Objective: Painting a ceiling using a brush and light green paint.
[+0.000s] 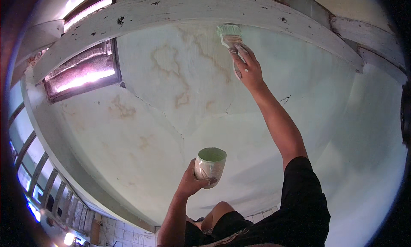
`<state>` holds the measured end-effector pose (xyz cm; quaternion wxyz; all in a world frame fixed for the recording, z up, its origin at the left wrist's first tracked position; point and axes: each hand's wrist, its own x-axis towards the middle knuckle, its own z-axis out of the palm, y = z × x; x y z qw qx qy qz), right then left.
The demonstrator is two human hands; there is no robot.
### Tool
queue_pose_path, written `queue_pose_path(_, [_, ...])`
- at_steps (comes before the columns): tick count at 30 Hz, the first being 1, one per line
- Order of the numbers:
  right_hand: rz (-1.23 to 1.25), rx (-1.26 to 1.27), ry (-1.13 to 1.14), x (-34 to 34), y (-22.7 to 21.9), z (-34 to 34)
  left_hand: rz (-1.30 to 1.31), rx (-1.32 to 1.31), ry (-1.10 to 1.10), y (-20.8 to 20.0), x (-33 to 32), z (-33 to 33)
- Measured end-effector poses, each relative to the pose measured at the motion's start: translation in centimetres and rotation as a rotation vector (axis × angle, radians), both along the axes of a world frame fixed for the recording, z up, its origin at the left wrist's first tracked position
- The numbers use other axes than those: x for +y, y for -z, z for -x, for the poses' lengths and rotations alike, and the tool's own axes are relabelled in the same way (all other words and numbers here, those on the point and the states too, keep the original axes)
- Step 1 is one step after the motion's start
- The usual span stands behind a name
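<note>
OK so the right hand [247, 67] is gripping the handle of a wide paintbrush [231, 38], fingers wrapping around it, and there are white smears showing on the skin. The brush is sitting up high against the wall [261, 127], just under the long white beam [192, 9], bristles wearing pale green paint. Hard to say from this angle if the tips are touching the beam too. Lower down, the left hand [190, 180] is holding a cup [209, 169] from the side and below, fingers closing around it. The cup is tilting a bit, green showing inside and whitish drips covering the outside. Brown stains [171, 69] are spreading over the wall left of the brush, and a thin crack [165, 114] is running down below them. Bright light is coming through the window [81, 75] on the left, and wooden slats [49, 185] are lining the lower left edge
</note>
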<state>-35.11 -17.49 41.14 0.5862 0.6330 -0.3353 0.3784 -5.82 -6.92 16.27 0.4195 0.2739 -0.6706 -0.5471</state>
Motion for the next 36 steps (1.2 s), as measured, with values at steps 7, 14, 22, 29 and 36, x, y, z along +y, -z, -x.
queue_pose_path(7, [0.04, 0.026, -0.007, -0.4, -0.8, 0.2, -0.004, 0.008, 0.023, 0.3, -0.3, 0.0])
queue_pose_path(14, [-0.049, 0.029, -0.048, 0.4, 2.8, -0.2, -0.013, -0.015, 0.008, 2.0, -0.5, -0.4])
queue_pose_path(22, [-0.106, 0.166, 0.002, 2.9, -0.1, 1.0, 0.001, -0.018, -0.014, 2.7, -0.9, 0.1])
queue_pose_path(29, [-0.118, 0.256, 0.043, 0.8, 0.9, 2.6, -0.032, -0.003, 0.016, 2.3, -0.1, -0.3])
queue_pose_path(36, [-0.228, 0.266, -0.024, 5.2, 0.4, 2.1, -0.078, 0.022, 0.016, 1.8, 0.5, -0.8])
